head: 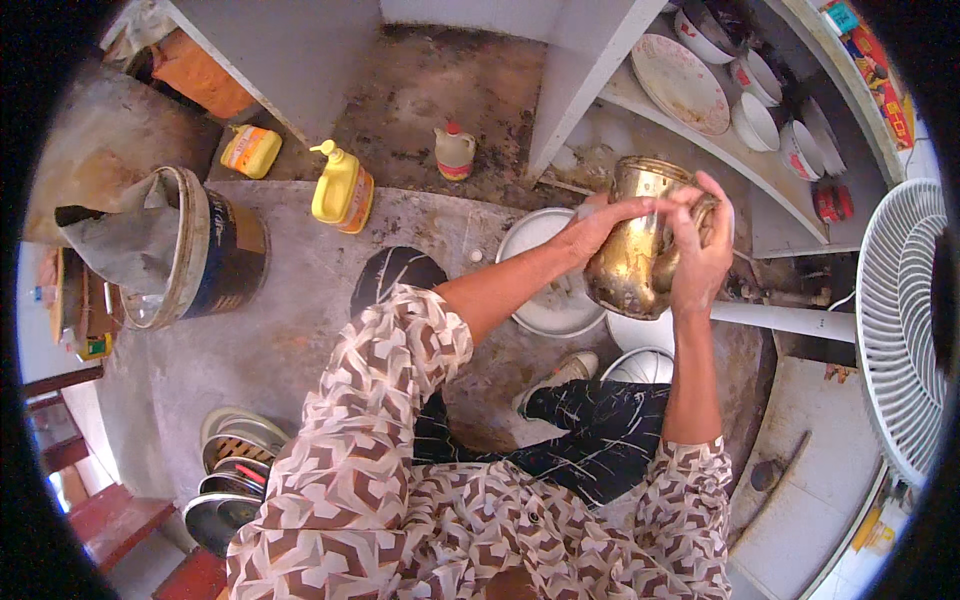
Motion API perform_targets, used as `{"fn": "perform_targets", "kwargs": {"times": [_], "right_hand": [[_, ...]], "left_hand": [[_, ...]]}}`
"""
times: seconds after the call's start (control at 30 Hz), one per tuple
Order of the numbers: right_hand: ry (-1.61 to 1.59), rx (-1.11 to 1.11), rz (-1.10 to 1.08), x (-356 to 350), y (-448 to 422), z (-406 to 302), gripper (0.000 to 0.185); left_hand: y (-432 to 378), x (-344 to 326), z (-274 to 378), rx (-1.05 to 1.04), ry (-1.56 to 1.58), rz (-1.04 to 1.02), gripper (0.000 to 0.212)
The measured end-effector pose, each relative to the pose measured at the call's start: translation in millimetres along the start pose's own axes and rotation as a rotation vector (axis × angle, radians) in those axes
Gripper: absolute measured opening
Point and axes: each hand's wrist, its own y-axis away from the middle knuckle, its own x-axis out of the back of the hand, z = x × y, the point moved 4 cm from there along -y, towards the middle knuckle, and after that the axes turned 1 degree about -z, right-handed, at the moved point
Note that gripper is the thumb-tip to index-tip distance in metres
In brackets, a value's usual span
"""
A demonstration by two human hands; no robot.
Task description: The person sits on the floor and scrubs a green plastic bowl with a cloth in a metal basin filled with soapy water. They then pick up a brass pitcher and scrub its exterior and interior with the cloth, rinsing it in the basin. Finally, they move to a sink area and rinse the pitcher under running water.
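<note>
A worn, gold-coloured metal pitcher [628, 259] is held up in front of me, its rim at the top and its body slightly tilted. My left hand [596, 232] lies against its left side, with fingers reaching across the front. On the other side, my right hand [701, 240] grips the curved handle [670, 259]. Below the pitcher, a round light metal basin [534, 236] stands on the floor, partly hidden by my left arm and the pitcher. What the pitcher contains cannot be seen.
Yellow pump bottle [341, 191], yellow container [251, 150] and red-capped jug [454, 152] stand ahead. A large bucket [225, 247] sits left; stacked pans [232, 487] lie lower left. Shelved bowls [754, 120] and a white fan [892, 330] are on the right.
</note>
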Motion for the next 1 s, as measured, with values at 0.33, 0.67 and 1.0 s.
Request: {"fn": "perform_targets", "kwargs": {"times": [0.33, 0.67, 1.0], "right_hand": [[0.585, 0.080, -0.114, -27.2, 18.4, -3.2, 0.084], [0.241, 0.128, -0.410, -7.2, 4.9, 6.4, 0.094], [-0.012, -0.285, -0.065, -2.7, 0.7, 26.1, 0.084]], "left_hand": [[-5.1, 15.7, 8.4, 0.106, 0.355, 0.189, 0.052], [6.7, 20.5, 9.1, 0.144, 0.299, 0.054, 0.057], [10.0, 9.0, 6.7, 0.167, 0.213, 0.063, 0.054]]}}
